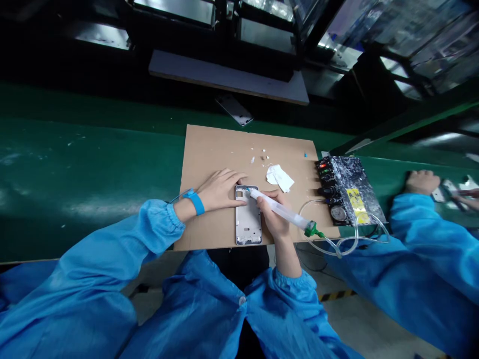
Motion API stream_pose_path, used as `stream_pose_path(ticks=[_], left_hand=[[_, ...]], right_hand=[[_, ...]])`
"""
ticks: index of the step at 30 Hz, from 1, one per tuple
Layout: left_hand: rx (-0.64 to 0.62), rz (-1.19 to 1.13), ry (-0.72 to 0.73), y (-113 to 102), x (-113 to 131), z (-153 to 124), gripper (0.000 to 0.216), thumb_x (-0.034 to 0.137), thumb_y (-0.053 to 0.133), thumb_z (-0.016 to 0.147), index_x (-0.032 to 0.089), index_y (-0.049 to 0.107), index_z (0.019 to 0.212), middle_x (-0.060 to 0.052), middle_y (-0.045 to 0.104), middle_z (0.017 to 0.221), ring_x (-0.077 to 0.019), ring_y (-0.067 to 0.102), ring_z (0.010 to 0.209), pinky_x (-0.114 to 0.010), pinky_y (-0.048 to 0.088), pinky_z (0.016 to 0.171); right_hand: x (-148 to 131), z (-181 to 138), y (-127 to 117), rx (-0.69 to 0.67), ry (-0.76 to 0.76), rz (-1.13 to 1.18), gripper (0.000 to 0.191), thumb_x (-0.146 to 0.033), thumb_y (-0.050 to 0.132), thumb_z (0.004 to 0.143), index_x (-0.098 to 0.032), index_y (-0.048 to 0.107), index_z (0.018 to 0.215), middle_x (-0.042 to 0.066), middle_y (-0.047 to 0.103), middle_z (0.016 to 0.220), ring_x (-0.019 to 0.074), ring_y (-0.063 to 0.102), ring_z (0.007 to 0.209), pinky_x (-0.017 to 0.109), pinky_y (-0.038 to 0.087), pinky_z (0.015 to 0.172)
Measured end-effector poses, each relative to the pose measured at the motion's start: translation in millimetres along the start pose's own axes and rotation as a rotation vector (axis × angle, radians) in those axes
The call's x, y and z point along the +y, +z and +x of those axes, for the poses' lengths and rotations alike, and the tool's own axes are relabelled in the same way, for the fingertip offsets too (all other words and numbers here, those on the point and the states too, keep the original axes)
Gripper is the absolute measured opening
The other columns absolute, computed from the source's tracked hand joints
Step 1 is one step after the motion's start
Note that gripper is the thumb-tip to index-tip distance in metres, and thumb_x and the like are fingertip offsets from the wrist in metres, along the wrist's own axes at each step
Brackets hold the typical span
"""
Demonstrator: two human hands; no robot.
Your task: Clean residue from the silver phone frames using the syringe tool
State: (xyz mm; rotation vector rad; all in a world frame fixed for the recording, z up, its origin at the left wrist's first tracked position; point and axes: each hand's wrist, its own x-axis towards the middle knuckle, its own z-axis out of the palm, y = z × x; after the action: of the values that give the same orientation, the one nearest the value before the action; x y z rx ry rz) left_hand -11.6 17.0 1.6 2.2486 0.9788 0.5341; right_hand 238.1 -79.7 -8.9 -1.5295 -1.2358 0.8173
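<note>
A silvery-white phone frame (248,224) lies on a sheet of brown cardboard (209,142). My left hand (219,191), with a blue strap at its wrist, steadies the frame's upper left part; the thumb reaches over the left edge and a finger is at the top corner. In my right hand (276,217) is a dispensing syringe (286,212), tilted, its tip at the frame's top end. A green cap (311,229) closes the syringe's rear, and a clear tube (350,249) runs from it. Whether the tip touches the frame, I cannot tell.
On the right stands a smeared black dispenser box (350,184) with a gauge and yellow label. Crumpled white tissue (280,177) and small scraps lie on the cardboard. Another phone frame (235,109) rests behind it. A co-worker's sleeve (419,217) is at the right.
</note>
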Motion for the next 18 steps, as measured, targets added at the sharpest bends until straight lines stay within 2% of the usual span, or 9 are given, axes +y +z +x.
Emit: stream_pose_path(ticks=[11, 18], left_hand=[[-0.008, 0.016, -0.008, 0.1, 0.2, 0.8, 0.079, 0.062, 0.095, 0.099, 0.026, 0.067, 0.164, -0.01, 0.082, 0.143, -0.0385, 0.071, 0.137, -0.057, 0.055, 0.126], [-0.012, 0.026, -0.015, 0.6, 0.6, 1.6, 0.079, 0.06, 0.097, 0.098, 0.026, 0.067, 0.163, -0.01, 0.082, 0.141, -0.0379, 0.071, 0.136, -0.055, 0.055, 0.125]], right_hand=[[2.0, 1.6, 0.8, 0.015, -0.028, -0.022, 0.049, -0.077, 0.092, 0.096, -0.029, 0.081, 0.103, 0.009, 0.087, 0.09, 0.0319, 0.084, 0.086, 0.053, 0.074, 0.085], [2.4, 1.5, 0.2, 0.005, -0.034, -0.017, 0.053, -0.078, 0.092, 0.096, -0.028, 0.082, 0.104, 0.008, 0.086, 0.09, 0.0292, 0.082, 0.085, 0.046, 0.072, 0.081]])
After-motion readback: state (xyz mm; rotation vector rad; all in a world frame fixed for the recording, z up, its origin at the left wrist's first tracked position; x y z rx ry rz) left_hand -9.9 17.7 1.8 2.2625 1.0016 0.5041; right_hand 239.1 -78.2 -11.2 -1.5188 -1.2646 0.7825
